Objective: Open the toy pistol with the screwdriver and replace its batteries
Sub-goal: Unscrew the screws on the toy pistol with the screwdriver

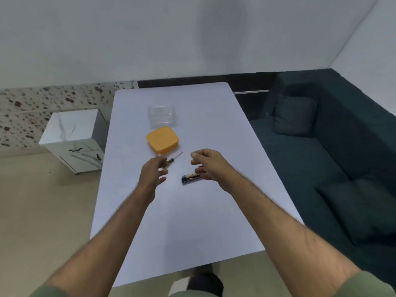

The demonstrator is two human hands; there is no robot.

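Note:
A small screwdriver (174,159) lies on the white table (192,221), its shaft pointing up-right and its handle partly hidden behind my left hand (153,172). That hand hovers over it with relaxed, spread fingers and holds nothing. A dark pack of batteries (189,177) lies just right of centre. My right hand (205,162) hovers above its right end with loosely curled fingers and holds nothing. No toy pistol shows in view.
An orange lid (162,139) lies beyond the screwdriver, and a clear plastic box (161,114) stands behind it. A white cabinet (75,138) stands left of the table. A dark sofa (321,146) with cushions runs along the right.

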